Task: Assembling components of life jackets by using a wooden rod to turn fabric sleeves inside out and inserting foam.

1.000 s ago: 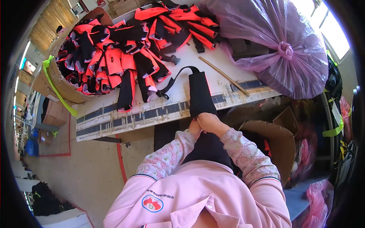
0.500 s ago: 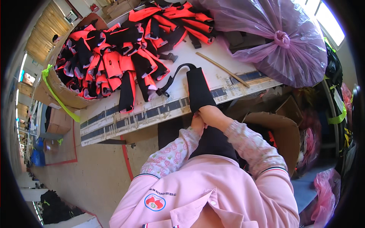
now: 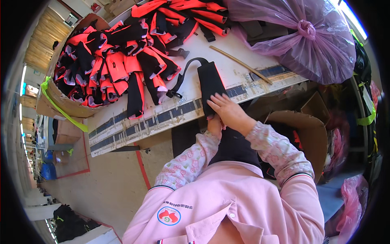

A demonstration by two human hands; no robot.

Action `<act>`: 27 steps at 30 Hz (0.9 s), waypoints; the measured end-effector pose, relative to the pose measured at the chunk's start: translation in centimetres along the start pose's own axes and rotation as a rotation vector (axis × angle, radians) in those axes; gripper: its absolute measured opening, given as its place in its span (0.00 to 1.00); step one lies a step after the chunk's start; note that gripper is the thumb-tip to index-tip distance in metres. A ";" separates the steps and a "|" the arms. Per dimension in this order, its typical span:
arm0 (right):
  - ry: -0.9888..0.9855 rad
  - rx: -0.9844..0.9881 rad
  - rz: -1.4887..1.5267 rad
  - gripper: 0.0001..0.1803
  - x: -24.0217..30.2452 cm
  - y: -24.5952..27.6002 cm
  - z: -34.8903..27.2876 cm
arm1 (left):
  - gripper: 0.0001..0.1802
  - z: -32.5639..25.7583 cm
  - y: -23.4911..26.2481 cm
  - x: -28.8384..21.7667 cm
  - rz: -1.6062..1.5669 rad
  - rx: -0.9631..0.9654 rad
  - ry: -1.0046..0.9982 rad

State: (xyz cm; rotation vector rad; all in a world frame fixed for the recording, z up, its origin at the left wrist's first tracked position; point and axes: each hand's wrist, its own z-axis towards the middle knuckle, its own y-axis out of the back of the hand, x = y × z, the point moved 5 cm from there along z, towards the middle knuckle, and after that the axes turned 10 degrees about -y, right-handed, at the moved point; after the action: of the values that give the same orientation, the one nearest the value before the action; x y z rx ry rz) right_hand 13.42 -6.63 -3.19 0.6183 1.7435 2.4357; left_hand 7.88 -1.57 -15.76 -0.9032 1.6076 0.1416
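A flat black fabric piece (image 3: 211,83) with a thin orange edge lies across the front edge of the table, its near end toward me. From its far end a black webbing strap (image 3: 183,73) curves left to a black plastic buckle (image 3: 174,94) on the tabletop. My right hand (image 3: 231,112) is open, its fingers spread over the near part of the piece. Below it, my left hand (image 3: 215,125) is closed at the near end of the piece, its fingers partly hidden.
A large heap of orange-and-black fabric pieces (image 3: 118,67) covers the table's left side, beside a cardboard box (image 3: 50,97). A wooden stick (image 3: 239,64) lies right of centre. A tied purple plastic bag (image 3: 306,30) stands at the back right. An open carton (image 3: 315,136) sits below the table's right side.
My right hand has opened from its closed hold at the near end and moved up to rest flat on the piece. My left hand stays at the near end.
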 end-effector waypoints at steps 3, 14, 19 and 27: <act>-0.035 0.059 0.060 0.35 0.1 -3.1 -0.6 | 0.10 -0.2 0.5 0.4 -0.062 -0.118 -0.005; -0.105 0.149 0.499 0.30 -1.3 -2.0 -1.0 | 0.23 -1.2 3.2 -5.3 -0.319 0.106 0.549; -0.271 0.280 0.795 0.31 -2.1 -3.4 0.4 | 0.19 -0.9 4.1 -2.4 -0.189 0.126 0.506; -0.136 -0.014 0.027 0.39 -3.5 -6.6 9.5 | 0.12 -0.7 3.5 -2.3 -0.030 0.064 0.347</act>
State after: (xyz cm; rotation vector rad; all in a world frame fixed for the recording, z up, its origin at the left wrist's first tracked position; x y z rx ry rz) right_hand 19.02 3.09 -7.62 0.7909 1.6760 2.3598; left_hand 5.07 1.55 -14.87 -0.9382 1.9054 -0.0928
